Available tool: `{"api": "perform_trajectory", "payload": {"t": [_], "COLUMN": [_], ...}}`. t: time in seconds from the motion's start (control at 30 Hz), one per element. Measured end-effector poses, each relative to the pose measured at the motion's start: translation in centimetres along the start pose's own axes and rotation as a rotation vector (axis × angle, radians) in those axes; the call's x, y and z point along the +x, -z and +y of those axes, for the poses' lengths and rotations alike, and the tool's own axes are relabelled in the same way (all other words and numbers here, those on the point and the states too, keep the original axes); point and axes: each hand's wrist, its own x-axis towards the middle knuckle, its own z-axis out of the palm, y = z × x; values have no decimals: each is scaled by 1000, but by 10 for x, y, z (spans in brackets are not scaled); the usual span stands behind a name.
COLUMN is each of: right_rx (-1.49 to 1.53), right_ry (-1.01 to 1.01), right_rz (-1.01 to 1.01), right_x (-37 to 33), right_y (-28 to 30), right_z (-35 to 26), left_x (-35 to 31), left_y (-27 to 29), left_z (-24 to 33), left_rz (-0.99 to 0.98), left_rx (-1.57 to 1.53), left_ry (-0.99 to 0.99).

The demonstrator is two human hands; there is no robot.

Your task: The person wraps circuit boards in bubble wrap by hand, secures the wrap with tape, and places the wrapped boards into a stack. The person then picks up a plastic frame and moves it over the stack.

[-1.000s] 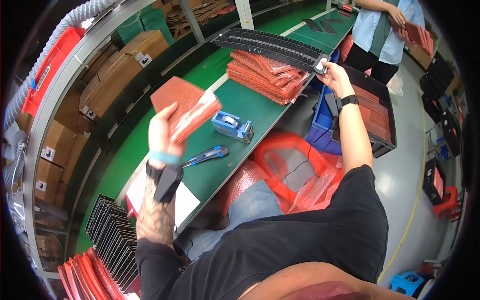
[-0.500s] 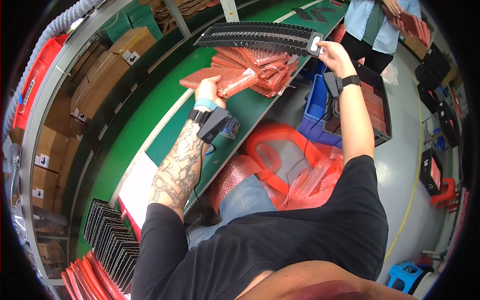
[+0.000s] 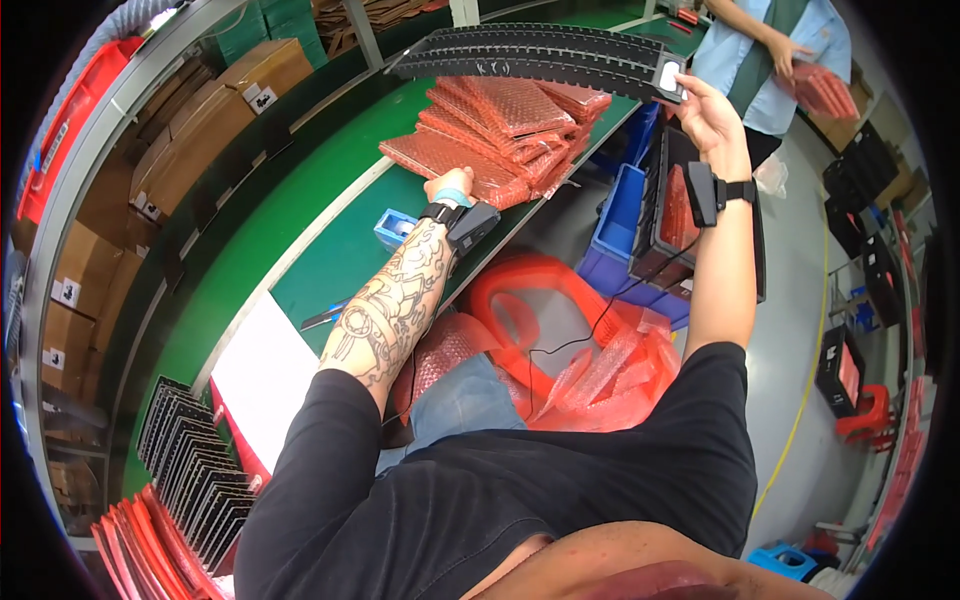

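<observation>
My right hand [image 3: 708,115] pinches the right end of a long black slotted rack [image 3: 530,55], which hangs over the far part of the bench. Below the rack lies an untidy pile of red bubble-wrap pouches [image 3: 520,135]. Closed at the pile's near left edge is my left hand [image 3: 452,183], its fingers on the lowest red bubble-wrap pouch [image 3: 430,158]; the fingertips are partly hidden. A small blue box [image 3: 395,228] stands on the bench beside my left wrist.
A white sheet [image 3: 265,365] lies on the green bench, with upright black boards [image 3: 195,460] nearer me. Blue bins [image 3: 620,215] and a dark crate [image 3: 672,250] stand at right. Red bubble wrap [image 3: 600,385] covers the floor. A co-worker [image 3: 775,60] holds red pouches.
My left hand has lowered its pouch onto the pile. My right hand has moved the black rack slightly right and up. The blue box has come into view.
</observation>
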Motion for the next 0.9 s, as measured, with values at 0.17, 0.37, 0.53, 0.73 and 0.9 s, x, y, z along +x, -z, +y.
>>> {"api": "perform_trajectory", "payload": {"t": [0.17, 0.37, 0.53, 0.73, 0.9], "right_rx": [104, 197, -46, 55, 210], "right_ry": [-21, -109, 247, 94, 148], "right_rz": [-10, -129, 120, -145, 72], "right_x": [-20, -34, -106, -144, -170], "right_y": [23, 20, -29, 21, 16], "right_z": [-9, -25, 30, 7, -16], "left_x": [14, 77, 82, 44, -4], "left_y": [-26, -39, -10, -3, -6], "left_z": [-36, -25, -39, -55, -37], "left_rz": [-79, 92, 22, -282, -490], "left_rx": [282, 520, 1432, 568, 577], "left_ry": [75, 95, -735, -208, -243]}}
